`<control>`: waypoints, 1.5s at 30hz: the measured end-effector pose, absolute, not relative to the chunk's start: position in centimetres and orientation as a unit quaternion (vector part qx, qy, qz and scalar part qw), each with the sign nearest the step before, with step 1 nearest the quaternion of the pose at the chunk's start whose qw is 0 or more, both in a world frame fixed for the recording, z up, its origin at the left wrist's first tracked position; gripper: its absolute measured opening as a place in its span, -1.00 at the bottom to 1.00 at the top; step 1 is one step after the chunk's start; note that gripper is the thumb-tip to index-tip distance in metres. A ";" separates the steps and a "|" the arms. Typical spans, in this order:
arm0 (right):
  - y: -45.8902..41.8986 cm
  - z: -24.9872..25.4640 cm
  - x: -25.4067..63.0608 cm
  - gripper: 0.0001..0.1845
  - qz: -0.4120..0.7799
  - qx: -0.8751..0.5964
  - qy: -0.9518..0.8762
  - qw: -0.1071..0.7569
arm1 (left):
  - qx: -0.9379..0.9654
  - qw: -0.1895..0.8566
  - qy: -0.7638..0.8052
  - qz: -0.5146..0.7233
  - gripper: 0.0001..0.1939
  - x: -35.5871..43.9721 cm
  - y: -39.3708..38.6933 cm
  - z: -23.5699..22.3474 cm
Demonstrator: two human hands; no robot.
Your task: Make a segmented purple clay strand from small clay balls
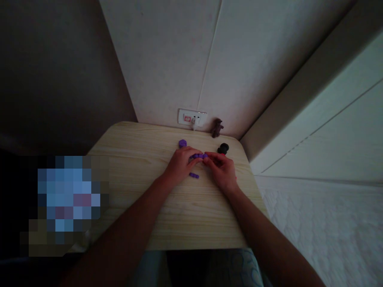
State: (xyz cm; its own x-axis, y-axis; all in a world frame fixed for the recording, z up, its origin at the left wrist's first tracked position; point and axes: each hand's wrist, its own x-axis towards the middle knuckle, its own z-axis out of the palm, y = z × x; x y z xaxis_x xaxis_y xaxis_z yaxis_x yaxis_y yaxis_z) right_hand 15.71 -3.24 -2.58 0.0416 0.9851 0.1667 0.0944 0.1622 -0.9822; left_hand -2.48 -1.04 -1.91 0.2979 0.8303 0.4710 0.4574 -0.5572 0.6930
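Note:
My left hand (183,162) and my right hand (220,169) meet over the table, fingers closed in a pinch. Between their fingertips is a small purple knobbly strip (198,156), held at both ends; its material is too small to tell. A shorter purple knobbly piece (194,175) lies on the tabletop just below the hands. Beyond my left hand sits a purple rounded lump (182,143). Past my right hand is a black rounded object (223,148), with a bit of red showing at its lower edge, partly hidden by the hand.
The light wooden table (140,159) has rounded far corners and stands against the wall. A dark brown animal-shaped figure (217,127) is at its back edge, beside a wall socket (192,118) with a white plug. White quilted bedding (323,231) lies to the right. A pixelated patch covers the left.

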 end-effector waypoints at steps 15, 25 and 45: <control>-3.4 -2.4 15.5 -0.56 0.424 -0.491 -0.547 0.529 | 0.771 0.223 0.417 0.426 -0.85 -2.4 -1.1 -1.9; -3.3 -2.4 15.6 -0.58 0.415 -0.490 -0.556 0.528 | 0.773 0.223 0.417 0.423 -0.85 -2.4 -1.1 -1.8; -3.2 -2.6 15.5 -0.55 0.416 -0.495 -0.559 0.520 | 0.780 0.207 0.425 0.410 -0.83 -2.4 -0.9 -2.3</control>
